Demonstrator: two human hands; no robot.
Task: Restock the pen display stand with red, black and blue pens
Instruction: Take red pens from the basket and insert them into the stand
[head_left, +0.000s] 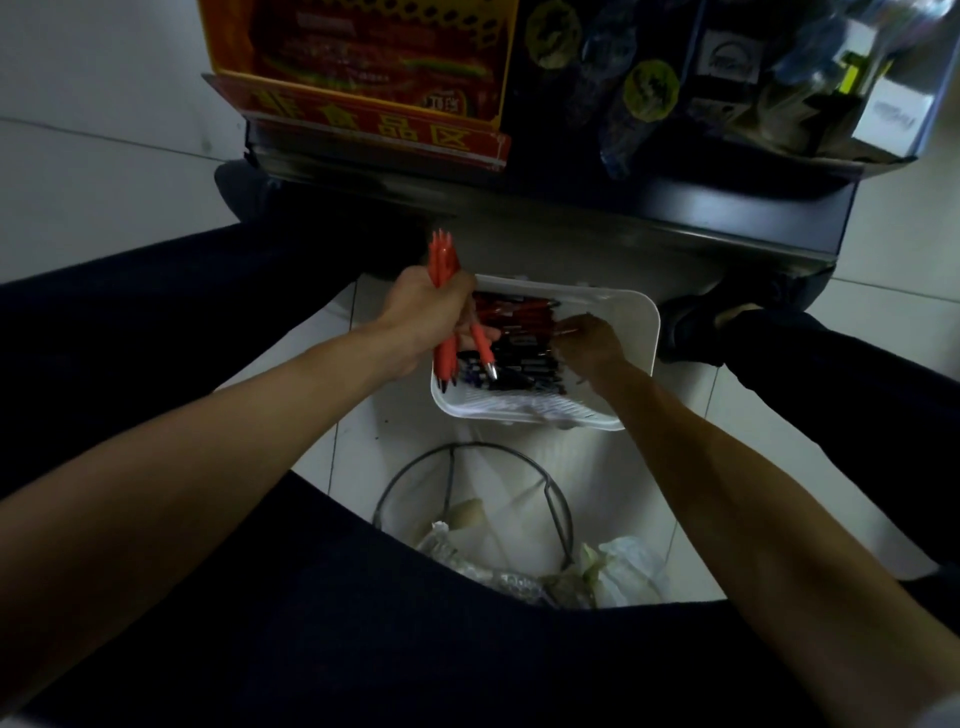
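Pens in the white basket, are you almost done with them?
Not nearly. Done so far: a bunch of red pens is gathered in the left hand. In hand: the right hand reaches into the white basket; whether it grips a pen is blurred. Left: many red and dark pens lie in the basket, and no pen stand shows, so none look restocked.

My left hand (426, 317) grips a bunch of red pens (443, 260) at the white tray's (643, 325) ten o'clock. My right hand (589, 345) sits among its loose pens (519, 340) at three o'clock, fingers blurred.
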